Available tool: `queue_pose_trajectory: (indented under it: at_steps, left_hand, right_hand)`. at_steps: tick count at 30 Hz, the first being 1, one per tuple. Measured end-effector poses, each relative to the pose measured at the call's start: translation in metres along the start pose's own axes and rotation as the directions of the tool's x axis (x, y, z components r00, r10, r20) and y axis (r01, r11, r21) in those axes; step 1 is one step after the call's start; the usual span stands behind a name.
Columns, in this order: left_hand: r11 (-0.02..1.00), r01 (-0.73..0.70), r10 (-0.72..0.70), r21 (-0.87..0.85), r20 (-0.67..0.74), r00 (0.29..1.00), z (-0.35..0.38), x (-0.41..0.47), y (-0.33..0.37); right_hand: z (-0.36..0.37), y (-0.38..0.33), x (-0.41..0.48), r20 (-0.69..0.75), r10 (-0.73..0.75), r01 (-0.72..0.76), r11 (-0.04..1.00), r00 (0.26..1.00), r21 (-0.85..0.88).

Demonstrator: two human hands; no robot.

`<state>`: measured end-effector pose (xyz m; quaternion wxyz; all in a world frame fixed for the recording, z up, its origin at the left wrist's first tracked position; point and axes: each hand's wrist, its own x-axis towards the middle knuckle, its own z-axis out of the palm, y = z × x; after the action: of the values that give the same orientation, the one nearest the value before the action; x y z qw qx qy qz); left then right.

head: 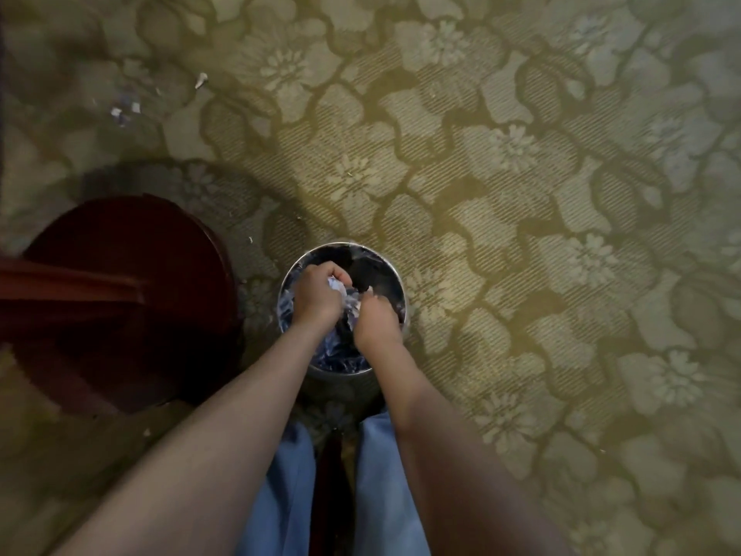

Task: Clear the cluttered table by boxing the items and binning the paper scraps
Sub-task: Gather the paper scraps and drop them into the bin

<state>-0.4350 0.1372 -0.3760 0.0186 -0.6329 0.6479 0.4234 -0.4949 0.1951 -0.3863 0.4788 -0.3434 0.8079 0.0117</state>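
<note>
Head view: crumpled paper scraps point(337, 286) are gripped in the curled left hand point(318, 300) and pinched by the right hand point(377, 325) over the round metal bin point(341, 377) (dark-lined) on the patterned carpet point(521, 174). A dark red wooden stand point(120, 298) is cut off at left. Most of the bin's inside is hidden by the hands. Loose bits point(120, 112) are seen far left.

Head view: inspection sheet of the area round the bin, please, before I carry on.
Surface: patterned green carpet, floor level.
Job's things: crumpled paper held over the metal bin, which has a dark liner.
Clutter: small paper scraps on the carpet, upper left.
Grippers: left hand grips the paper; right hand pinches it; both over the bin mouth.
Cables: nothing seen.
Surroundings: dark red wooden furniture at left; blue trousers below.
</note>
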Motion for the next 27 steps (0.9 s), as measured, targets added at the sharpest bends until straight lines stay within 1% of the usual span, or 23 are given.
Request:
queue_pose_trajectory:
  at_steps: [3, 6, 8, 11, 15, 21, 27]
  left_hand:
    - [0.999, 0.04, -0.04, 0.03, 0.007, 0.999, 0.003, 0.005, -0.012]
    - [0.997, 0.056, -0.06, 0.057, 0.072, 0.996, 0.007, 0.005, -0.017]
    - [0.993, 0.066, -0.075, 0.094, 0.091, 0.993, 0.008, 0.003, -0.017]
    - [0.982, 0.085, -0.102, 0.167, 0.095, 0.99, 0.004, -0.004, -0.011]
    - [0.974, 0.101, -0.118, 0.204, 0.072, 0.99, -0.007, -0.013, 0.006]
    - [0.978, 0.016, -0.042, 0.209, 0.121, 0.992, -0.04, -0.039, 0.04]
    - [0.934, -0.141, 0.087, 0.328, 0.173, 0.981, -0.083, -0.087, 0.087]
  right_hand:
    - [0.004, 0.004, 0.007, 0.024, 0.006, -0.007, 0.999, 1.0, 0.048]
    - [0.003, 0.01, 0.007, 0.058, 0.004, -0.008, 0.997, 0.998, 0.073]
    - [0.0, 0.014, 0.004, 0.067, 0.008, -0.013, 0.997, 0.998, 0.073]
    - [-0.01, 0.016, -0.007, 0.052, 0.017, -0.021, 0.997, 0.999, 0.079]
    - [-0.027, 0.011, -0.025, 0.05, 0.011, -0.014, 0.998, 0.999, 0.055]
    - [-0.059, -0.002, -0.059, -0.03, 0.011, -0.01, 1.0, 0.999, 0.016]
    - [-0.109, -0.018, -0.111, -0.083, 0.003, -0.004, 1.0, 0.997, -0.014]
